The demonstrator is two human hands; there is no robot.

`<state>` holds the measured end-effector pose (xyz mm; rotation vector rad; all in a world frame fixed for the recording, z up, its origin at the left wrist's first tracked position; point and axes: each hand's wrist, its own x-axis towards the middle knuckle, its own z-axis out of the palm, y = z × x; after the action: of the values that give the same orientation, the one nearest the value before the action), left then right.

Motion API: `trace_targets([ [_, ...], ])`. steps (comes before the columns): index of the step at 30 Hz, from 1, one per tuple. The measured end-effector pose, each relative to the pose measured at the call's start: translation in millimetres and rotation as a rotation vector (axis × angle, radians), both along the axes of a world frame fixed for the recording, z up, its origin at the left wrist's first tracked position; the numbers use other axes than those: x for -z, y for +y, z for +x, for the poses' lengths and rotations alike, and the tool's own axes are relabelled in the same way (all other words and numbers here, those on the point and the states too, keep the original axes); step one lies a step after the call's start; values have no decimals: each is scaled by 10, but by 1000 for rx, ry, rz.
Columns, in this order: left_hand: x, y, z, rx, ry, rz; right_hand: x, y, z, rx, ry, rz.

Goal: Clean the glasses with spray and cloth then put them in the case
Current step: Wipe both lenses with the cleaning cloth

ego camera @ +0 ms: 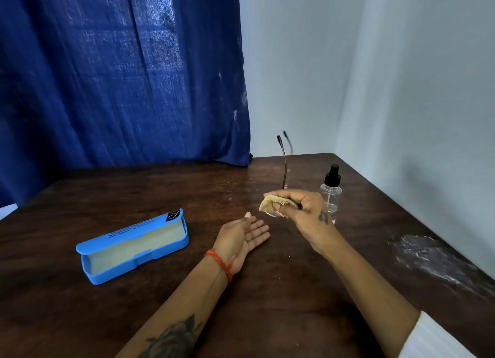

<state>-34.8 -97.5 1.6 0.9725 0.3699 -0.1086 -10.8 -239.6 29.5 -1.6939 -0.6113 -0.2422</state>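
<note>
**Glasses held in cloth above the dark table**

A dark wooden table (134, 317) stood in a corner, with a blue curtain (120, 76) hanging behind its far edge and a pale wall (401, 90) along its right edge. A whitish smear (428, 256) marked the wood near the right edge.

The right hand (305, 210) was raised above the table toward the far right corner, its fingers curled around a folded tan cloth (273, 203). The cloth was wrapped over one lens of the glasses (285, 170), and the thumb and fingers pinched cloth and lens together. The clear rim of the lens showed just below the cloth. Both arms of the glasses stuck upward and away from the hand, their dark tips seen against the wall.

The left hand (241, 237) lay just above the table near its middle, palm up, fingers straight and relaxed, holding nothing. A red thread (222, 264) circled its wrist. It was close to the right hand but not touching it.

A clear spray bottle (331, 194) with a black nozzle stood upright just behind the right hand, near the right edge. The blue case (134, 246) lay open toward the left edge, its pale lining showing, well apart from both hands.
</note>
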Motion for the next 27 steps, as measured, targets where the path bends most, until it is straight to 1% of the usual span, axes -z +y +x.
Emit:
trace_targets([
  [3,-8,67,-8,113,64,-142,-35,-9,-42,-232,30,68],
  [5,-2,110,-15,152,42,-213,-55,-3,-70,-308,48,82],
  [8,13,126,-12,108,-57,-332,-63,-22,-78,-337,82,126],
  [12,9,142,-16,59,-137,-343,-72,-71,-53,-317,122,169],
  [18,-27,162,-50,19,-161,-281,-83,-119,-22,-222,140,152],
  [23,0,155,-46,-91,-191,-188,-43,-94,1,-44,114,49],
  [25,20,150,-40,-150,-239,-136,-2,-62,-9,55,75,12],
  [27,43,143,-39,-211,-282,-74,39,-15,-35,268,-50,-41],
])
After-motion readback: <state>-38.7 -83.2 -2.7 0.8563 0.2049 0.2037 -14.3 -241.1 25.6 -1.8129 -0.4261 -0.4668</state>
